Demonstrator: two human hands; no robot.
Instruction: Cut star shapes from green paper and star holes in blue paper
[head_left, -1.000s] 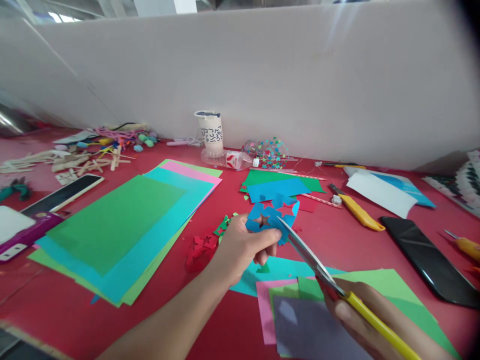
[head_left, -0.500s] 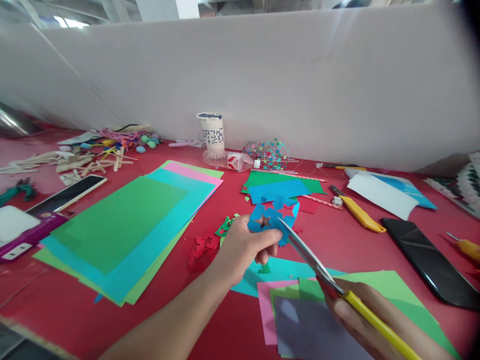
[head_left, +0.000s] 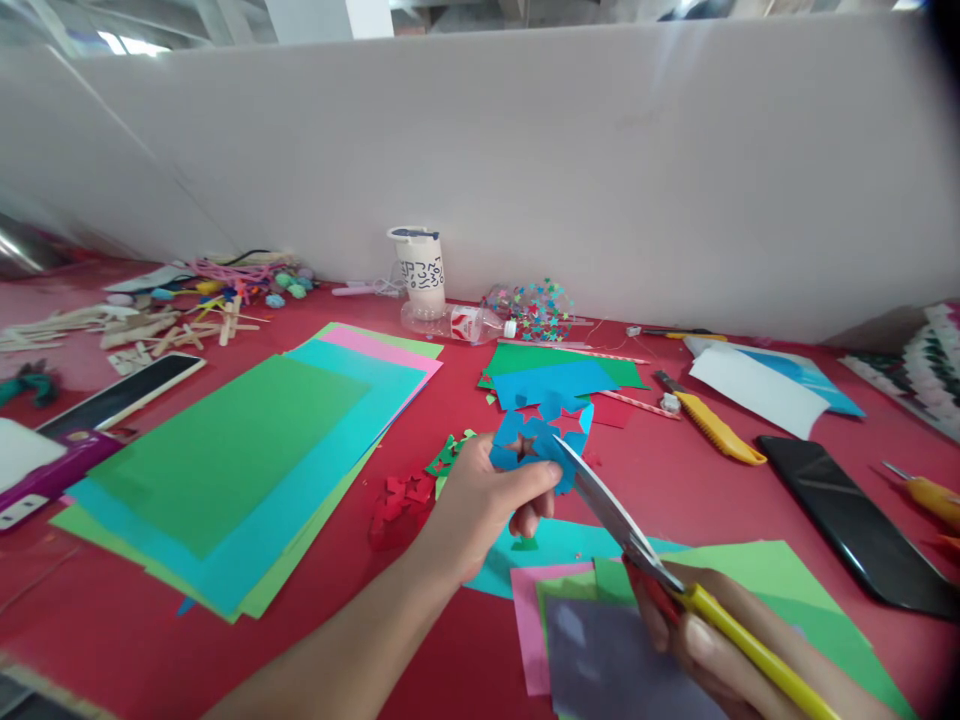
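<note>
My left hand (head_left: 499,490) pinches a small piece of blue paper (head_left: 551,412) between thumb and fingers. Star-shaped holes run through that paper. In my right hand (head_left: 712,625) is a pair of scissors (head_left: 615,505) with yellow and red handles. The blades point up and left, their tips at the blue paper just beyond my left thumb. Below my hands lies a pile of coloured sheets, with a dark grey-purple sheet (head_left: 615,655) on top. Red paper scraps (head_left: 401,500) and green scraps (head_left: 450,450) with star cut-outs sit left of my left hand.
A stack of green and blue sheets (head_left: 225,450) covers the left side. At the back are a white cup (head_left: 422,275), a plastic bottle (head_left: 472,322) and a star-covered ball (head_left: 544,310). On the right lie a yellow utility knife (head_left: 712,425) and a black phone (head_left: 855,520).
The scissor handles have spread a little further apart, with the blades still at the blue paper. My left hand keeps its hold. The whole view has shifted slightly.
</note>
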